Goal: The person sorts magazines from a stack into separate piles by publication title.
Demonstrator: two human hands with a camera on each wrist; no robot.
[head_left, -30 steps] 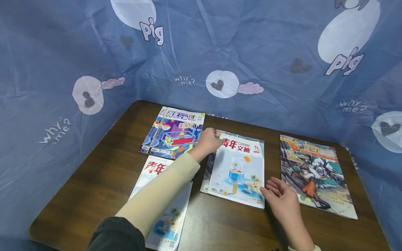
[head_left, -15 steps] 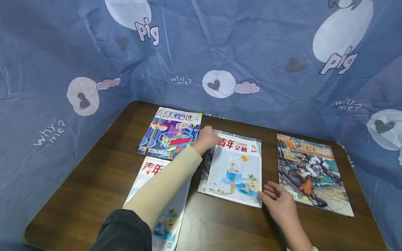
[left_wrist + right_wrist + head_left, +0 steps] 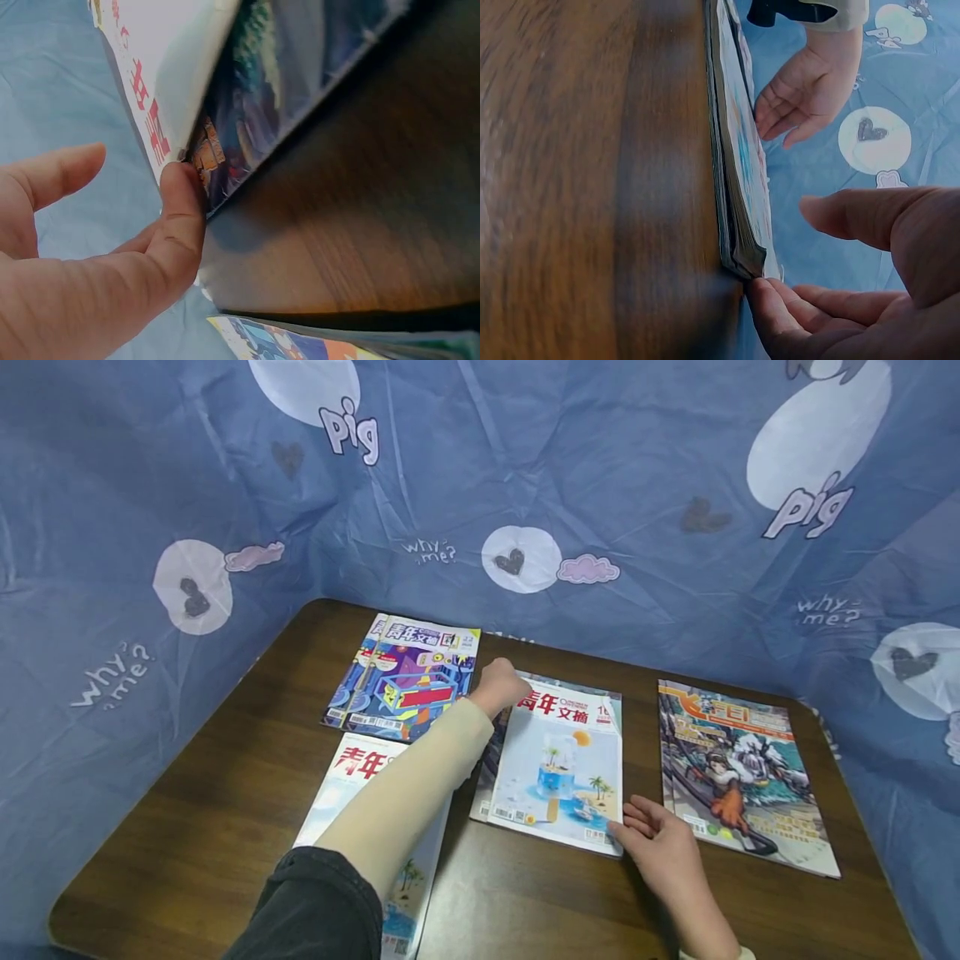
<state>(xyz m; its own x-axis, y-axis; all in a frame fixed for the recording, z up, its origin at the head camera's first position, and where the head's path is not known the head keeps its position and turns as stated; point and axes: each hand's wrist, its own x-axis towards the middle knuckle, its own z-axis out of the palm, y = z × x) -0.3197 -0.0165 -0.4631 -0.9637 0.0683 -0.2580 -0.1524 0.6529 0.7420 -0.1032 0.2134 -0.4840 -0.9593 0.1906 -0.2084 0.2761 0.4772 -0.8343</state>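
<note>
A white magazine (image 3: 558,768) with an ice-lolly and beach cover lies in the middle of the table, on top of a darker magazine (image 3: 482,793) whose left and upper edges stick out. My left hand (image 3: 501,687) is at the pair's upper left corner. In the left wrist view one digit touches the edges of the white magazine (image 3: 169,67) and the darker magazine (image 3: 262,97); another stays apart. At the lower right corner is my right hand (image 3: 663,852). The right wrist view shows its fingertips (image 3: 769,300) against the stacked corner and its thumb clear of the pages.
Two overlapping purple magazines (image 3: 416,681) lie at the back left. A similar beach-cover magazine (image 3: 352,760) is partly hidden under my left forearm. On the right lies a comic-style magazine (image 3: 750,777). Blue printed cloth (image 3: 450,485) hangs behind the brown table (image 3: 187,827).
The head view has shifted slightly, and the left forearm sits a little further right. Both hands stay at the same corners of the middle pair, which looks unchanged.
</note>
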